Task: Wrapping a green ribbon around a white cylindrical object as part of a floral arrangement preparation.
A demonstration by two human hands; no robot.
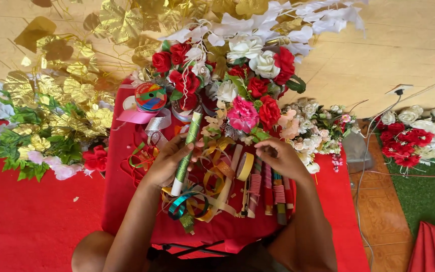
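Fingers point(185, 146) of left hand point(167, 161) curled about a green glitter-wrapped rod point(188, 148), white at its near end, held upright and tilted slightly right. Right hand point(280, 158) palm down, fingers bent and resting on upright spools of ribbon point(273, 189) in red, pink and green; no clear grip visible. Between hands: yellow tape roll point(245, 165), loose gold and orange ribbon curls point(216, 171), teal ribbon loop point(183, 204) nearer. All on red-draped table point(127, 201). Far side, crowding the rod tip: red, white and pink artificial flower arrangement point(242, 85), multicoloured ribbon reel point(150, 96), pink ribbon point(137, 116). Left: gold foil leaves point(66, 85) with green foliage. Right: small cream blossom bunch point(313, 126), red and white roses point(411, 136) on green matting.
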